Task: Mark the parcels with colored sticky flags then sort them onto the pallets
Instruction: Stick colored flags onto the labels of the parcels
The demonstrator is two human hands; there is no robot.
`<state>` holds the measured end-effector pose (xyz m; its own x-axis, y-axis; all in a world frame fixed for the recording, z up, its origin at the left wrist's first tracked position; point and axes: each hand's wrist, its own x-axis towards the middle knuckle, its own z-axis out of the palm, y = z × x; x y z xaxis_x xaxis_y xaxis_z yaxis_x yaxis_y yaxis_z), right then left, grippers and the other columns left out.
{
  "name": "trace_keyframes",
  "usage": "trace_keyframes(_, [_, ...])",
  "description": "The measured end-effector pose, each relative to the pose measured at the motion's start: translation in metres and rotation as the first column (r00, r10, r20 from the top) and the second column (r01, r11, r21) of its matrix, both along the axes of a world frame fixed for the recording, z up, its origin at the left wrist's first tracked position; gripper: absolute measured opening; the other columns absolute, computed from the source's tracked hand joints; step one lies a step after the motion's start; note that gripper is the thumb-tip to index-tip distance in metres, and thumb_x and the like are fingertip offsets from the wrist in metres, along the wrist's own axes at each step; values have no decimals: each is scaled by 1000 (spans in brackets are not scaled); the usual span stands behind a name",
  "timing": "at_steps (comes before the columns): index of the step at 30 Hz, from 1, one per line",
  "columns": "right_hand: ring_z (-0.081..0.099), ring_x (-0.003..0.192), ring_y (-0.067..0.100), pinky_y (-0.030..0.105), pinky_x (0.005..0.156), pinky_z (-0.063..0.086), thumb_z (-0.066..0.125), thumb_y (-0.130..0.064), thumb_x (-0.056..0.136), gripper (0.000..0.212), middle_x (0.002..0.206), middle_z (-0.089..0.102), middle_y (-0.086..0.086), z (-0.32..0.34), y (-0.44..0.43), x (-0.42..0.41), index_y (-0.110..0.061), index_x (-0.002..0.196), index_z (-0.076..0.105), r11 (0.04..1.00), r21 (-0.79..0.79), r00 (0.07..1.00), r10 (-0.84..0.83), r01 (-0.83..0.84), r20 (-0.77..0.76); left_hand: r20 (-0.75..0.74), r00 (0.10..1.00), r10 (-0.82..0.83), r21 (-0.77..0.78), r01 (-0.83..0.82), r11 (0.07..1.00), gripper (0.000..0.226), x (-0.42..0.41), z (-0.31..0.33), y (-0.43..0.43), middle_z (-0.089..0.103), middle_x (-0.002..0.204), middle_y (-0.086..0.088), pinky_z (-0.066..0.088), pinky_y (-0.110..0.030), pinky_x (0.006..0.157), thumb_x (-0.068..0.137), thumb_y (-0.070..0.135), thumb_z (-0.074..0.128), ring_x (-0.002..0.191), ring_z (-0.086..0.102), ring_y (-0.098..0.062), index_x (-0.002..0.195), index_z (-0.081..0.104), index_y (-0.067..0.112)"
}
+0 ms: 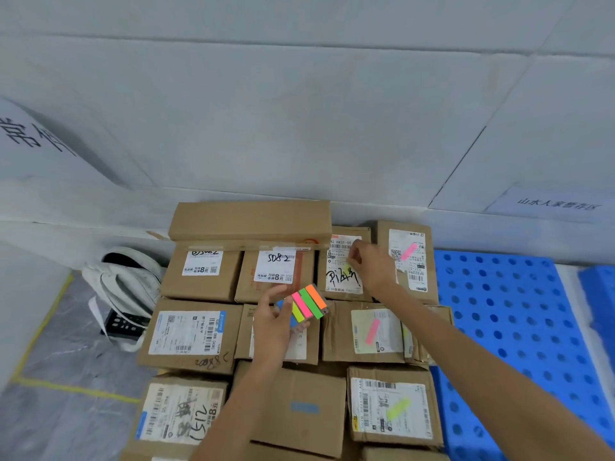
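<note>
Several brown cardboard parcels with white shipping labels lie packed together below me. My left hand (271, 324) holds a pad of sticky flags (307, 304) with blue, yellow, pink, green and orange strips above the middle parcels. My right hand (371, 266) presses a yellow flag (347, 270) onto the label of a back-row parcel (342, 264). Pink flags sit on the far-right back parcel (408, 251) and on a middle-row parcel (372, 331). A yellow-green flag (397, 408) marks a front-right parcel, and a blue flag (304, 407) marks the plain front parcel.
A blue perforated plastic pallet (512, 311) lies to the right of the parcels. At the left a white bag (123, 287) rests on the grey floor near yellow floor tape (43, 327). A white panelled wall with paper signs rises behind.
</note>
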<state>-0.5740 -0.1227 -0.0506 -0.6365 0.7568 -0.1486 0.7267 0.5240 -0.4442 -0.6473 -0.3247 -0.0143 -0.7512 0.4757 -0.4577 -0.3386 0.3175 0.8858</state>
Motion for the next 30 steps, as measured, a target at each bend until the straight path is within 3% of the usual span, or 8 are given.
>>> trace_keyframes(5, [53,74,20,33,62,48,69,-32,81,29,77,55,-1,-6,2,1,-16,97,52,999,-21,999,38,-38,31,22,1000,-8,21,7,1000,23,-1,3,-1,58,94,8,49,-15,46,95,6,50,69,66,-2,118,51,5])
trace_keyframes(9, [54,88,23,30,64,42,73,-30,78,42,94,56,3,-1,0,1,-15,110,50,996,-67,997,66,-63,36,47,999,-9,62,6,998,18,-1,9,-6,59,104,-14,51,-17,49,96,7,49,79,64,-16,114,50,9])
trace_keyframes(11, [52,86,20,27,65,38,70,-27,81,34,92,55,4,6,-10,5,-14,108,53,997,-63,997,47,-50,-62,67,997,-30,68,25,997,18,0,16,-9,60,99,-14,53,-19,50,96,8,49,79,65,-15,113,50,11])
trace_keyframes(14, [50,72,5,21,64,37,63,-21,87,10,78,55,-8,34,-42,19,-19,96,59,993,-121,927,-41,-5,-373,81,992,-97,110,88,990,21,3,33,-16,58,97,-6,56,-24,52,96,7,48,82,64,-12,116,49,8])
trace_keyframes(17, [53,85,3,18,75,42,58,-22,91,10,93,59,-9,73,-84,41,-21,100,62,984,-124,865,47,-125,-499,48,982,-182,116,175,978,24,6,52,-27,58,98,-7,59,-30,55,96,9,48,78,67,-11,120,48,11])
trace_keyframes(19, [52,100,9,22,87,42,53,-32,91,23,105,57,-5,93,-111,55,-22,110,61,976,-26,864,181,-218,-470,11,971,-240,106,238,966,26,8,66,-38,60,94,-10,59,-32,56,95,11,50,71,69,-11,120,47,16])
trace_keyframes(23, [44,113,12,27,97,38,46,-39,88,36,116,53,-5,120,-145,73,-28,121,54,908,270,845,403,-321,-351,-52,937,-345,129,349,928,25,20,92,-55,55,117,-3,58,-31,53,95,14,51,78,70,-14,119,48,20])
trace_keyframes(30, [45,116,20,37,96,42,50,-37,87,28,114,58,-4,147,-150,84,-24,109,61,823,507,849,441,-256,-289,-153,904,-400,125,419,899,26,39,135,-58,57,117,-4,58,-27,56,96,16,49,87,68,-15,119,47,29])
